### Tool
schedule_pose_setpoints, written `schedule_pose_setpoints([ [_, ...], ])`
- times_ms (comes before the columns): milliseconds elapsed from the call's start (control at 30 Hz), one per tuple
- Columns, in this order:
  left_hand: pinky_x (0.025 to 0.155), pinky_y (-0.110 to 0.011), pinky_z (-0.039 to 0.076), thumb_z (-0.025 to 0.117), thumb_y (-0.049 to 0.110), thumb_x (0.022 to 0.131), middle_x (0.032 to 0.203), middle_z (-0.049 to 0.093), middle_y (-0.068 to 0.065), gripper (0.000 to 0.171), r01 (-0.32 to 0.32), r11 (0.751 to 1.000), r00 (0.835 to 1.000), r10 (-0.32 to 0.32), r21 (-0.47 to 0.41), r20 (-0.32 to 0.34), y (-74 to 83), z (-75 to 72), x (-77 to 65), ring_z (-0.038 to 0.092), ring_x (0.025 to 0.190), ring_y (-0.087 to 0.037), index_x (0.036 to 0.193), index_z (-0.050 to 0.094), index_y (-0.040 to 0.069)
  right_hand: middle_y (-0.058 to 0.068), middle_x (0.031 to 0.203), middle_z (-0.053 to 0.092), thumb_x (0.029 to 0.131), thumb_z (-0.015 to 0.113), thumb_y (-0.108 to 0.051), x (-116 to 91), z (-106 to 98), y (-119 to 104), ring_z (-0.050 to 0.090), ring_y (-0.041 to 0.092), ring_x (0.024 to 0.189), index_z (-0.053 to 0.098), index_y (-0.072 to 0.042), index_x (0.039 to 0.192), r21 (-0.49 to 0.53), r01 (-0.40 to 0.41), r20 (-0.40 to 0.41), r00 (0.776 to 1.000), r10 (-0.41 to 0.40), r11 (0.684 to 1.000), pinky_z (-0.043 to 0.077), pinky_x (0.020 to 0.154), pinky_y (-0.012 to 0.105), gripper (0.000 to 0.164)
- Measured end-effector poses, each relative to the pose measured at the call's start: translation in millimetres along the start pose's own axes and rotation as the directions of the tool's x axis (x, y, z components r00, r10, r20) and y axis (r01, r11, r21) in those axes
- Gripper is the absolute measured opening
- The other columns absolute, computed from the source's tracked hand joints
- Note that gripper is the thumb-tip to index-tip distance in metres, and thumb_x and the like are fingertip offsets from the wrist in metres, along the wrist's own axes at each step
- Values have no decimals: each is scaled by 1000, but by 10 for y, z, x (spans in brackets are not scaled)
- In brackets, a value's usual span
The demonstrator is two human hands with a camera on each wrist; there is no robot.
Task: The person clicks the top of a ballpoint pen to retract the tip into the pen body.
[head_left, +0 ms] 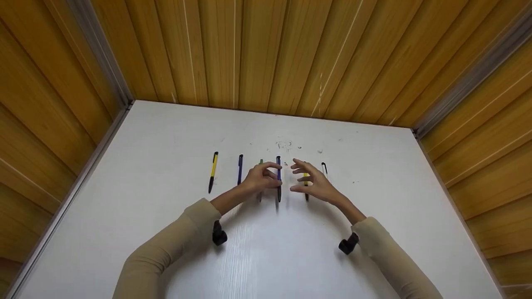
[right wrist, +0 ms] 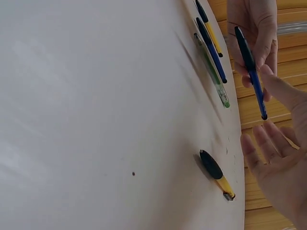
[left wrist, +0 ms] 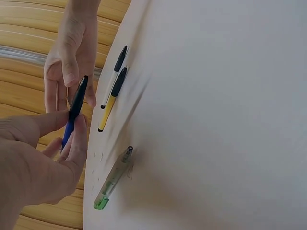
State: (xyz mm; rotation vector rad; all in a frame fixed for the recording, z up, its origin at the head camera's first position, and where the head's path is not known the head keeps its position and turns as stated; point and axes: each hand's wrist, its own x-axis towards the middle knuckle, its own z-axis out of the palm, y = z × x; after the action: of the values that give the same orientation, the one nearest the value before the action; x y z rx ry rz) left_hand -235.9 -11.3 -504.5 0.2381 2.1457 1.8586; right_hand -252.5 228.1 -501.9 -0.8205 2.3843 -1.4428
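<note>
My left hand (head_left: 257,179) pinches a blue pen with a black grip (head_left: 279,194) between thumb and fingers, raised over the white table. In the left wrist view that pen (left wrist: 81,93) points its black end towards the other hand. Just to its right, my right hand (head_left: 316,185) faces it with spread, slightly bent fingers and holds nothing. Beneath the left hand lies a clear pen with green parts (left wrist: 113,179). A yellow and black pen (right wrist: 217,172) lies under the right hand, partly hidden by it in the head view.
On the left, a yellow and black pen (head_left: 213,170) and another blue pen (head_left: 240,168) lie in the row on the white table (head_left: 266,257). A white pen with black parts (head_left: 324,167) lies right of the right hand. Wood-panelled walls (head_left: 257,54) border the table.
</note>
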Motion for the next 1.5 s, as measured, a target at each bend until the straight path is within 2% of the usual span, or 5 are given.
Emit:
schedule_pose_setpoints([
  [367, 65, -23, 55, 73, -6, 83, 98, 73, -19, 49, 32, 989, 999, -30, 147, -17, -50, 164, 232, 64, 71, -13, 130, 62, 0, 37, 150, 38, 91, 74, -1, -64, -94, 4, 43, 53, 137, 32, 6, 155, 23, -46, -64, 997, 48, 999, 42, 111, 69, 78],
  [600, 69, -23, 53, 76, -6, 81, 109, 71, -20, 49, 3, 967, 998, 12, 254, -59, -80, 262, 293, 61, 83, -16, 129, 66, 0, 30, 151, 42, 91, 75, -4, -96, -108, 110, 45, 48, 137, 34, 3, 156, 21, -54, -68, 996, 55, 998, 45, 110, 65, 77],
  [833, 75, -27, 53, 77, -4, 81, 107, 70, -18, 43, -18, 914, 995, 57, 406, -83, -57, 339, 322, 58, 87, -17, 123, 69, -3, 27, 148, 45, 90, 77, -6, -113, -116, 162, 47, 46, 135, 37, 5, 154, 27, -30, -77, 997, 32, 999, 48, 109, 61, 75],
  [1133, 56, -22, 43, 76, 3, 84, 93, 74, -12, 39, 15, 828, 994, 48, 561, -98, 21, 378, 314, 60, 71, -14, 123, 71, 4, 28, 148, 44, 91, 76, -6, -132, -130, 191, 46, 47, 136, 37, 5, 154, 33, -46, -81, 995, 49, 998, 47, 110, 61, 75],
  [1500, 54, -20, 42, 75, 0, 84, 96, 71, -14, 41, 76, 886, 990, -14, 457, -139, 36, 389, 328, 57, 68, -14, 124, 67, -2, 30, 148, 44, 91, 76, -5, -144, -139, 209, 47, 47, 136, 37, 7, 153, 31, -44, -71, 996, 46, 999, 48, 110, 59, 74],
])
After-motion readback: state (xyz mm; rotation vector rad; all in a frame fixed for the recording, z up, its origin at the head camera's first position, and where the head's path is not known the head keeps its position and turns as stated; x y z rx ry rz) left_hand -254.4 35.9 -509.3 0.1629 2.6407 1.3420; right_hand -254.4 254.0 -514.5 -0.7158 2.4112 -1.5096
